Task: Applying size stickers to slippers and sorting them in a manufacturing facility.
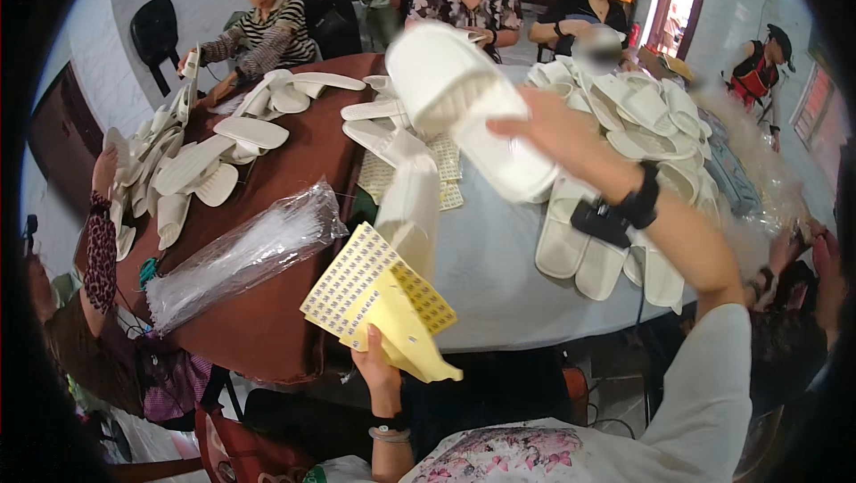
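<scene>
My left hand (378,374) pinches several yellow sticker sheets (352,282) at their lower edge, one of them curling down on the right. Up over the table, my right hand (553,131) grips a white slipper (508,157), slightly blurred, its strap end pointing up and left. Just behind the sheets lies another white slipper (408,206), partly covered by them. More sticker sheets (450,171) rest on the table beneath the raised slipper.
A large pile of white slippers (642,140) covers the table's right side. More slippers (209,157) lie on the brown tabletop (259,340) at left, near a clear plastic bag of thin white strands (250,247). Several people sit or stand around the table.
</scene>
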Demonstrator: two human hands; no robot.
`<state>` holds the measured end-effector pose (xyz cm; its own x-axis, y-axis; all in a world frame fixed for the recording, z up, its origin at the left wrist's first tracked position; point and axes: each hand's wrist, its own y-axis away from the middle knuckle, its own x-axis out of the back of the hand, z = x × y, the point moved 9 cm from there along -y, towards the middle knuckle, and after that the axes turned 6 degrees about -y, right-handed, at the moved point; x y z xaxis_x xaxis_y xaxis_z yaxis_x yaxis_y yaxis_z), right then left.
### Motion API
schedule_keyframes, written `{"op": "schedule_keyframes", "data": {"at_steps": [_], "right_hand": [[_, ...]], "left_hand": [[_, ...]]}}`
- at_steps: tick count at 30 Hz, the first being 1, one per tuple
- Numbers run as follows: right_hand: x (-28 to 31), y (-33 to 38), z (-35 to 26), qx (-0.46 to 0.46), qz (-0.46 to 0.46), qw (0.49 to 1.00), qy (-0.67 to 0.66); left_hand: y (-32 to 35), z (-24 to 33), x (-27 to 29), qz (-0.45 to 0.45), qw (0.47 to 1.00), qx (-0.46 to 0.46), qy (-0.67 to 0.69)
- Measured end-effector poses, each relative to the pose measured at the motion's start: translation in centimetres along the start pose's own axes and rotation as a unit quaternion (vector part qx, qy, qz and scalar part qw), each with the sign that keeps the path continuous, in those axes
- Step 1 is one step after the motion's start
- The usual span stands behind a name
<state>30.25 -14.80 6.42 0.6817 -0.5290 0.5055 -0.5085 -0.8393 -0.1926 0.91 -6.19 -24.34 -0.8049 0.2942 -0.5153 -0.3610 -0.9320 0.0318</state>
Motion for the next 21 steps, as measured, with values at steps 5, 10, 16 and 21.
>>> {"op": "schedule_keyframes", "data": {"at_steps": [5, 10, 16, 21], "right_hand": [[-6.0, 9.1, 17.7, -0.183, -0.027, 0.973, -0.137], [-6.7, 15.9, 25.2, -0.035, 0.070, 0.995, 0.058], [-9.4, 14.8, 24.6, -0.139, 0.105, 0.984, -0.037], [-9.2, 13.3, 24.1, -0.224, 0.073, 0.962, 0.137]], "left_hand": [[-0.5, -0.5, 0.0, -0.017, 1.000, 0.014, -0.020], [-0.4, 0.1, 0.0, -0.009, 0.997, 0.072, -0.032], [0.2, -3.7, -2.2, -0.051, 0.986, 0.136, -0.085], [1.7, -2.0, -5.9, -0.038, 0.989, 0.088, -0.117]]}}
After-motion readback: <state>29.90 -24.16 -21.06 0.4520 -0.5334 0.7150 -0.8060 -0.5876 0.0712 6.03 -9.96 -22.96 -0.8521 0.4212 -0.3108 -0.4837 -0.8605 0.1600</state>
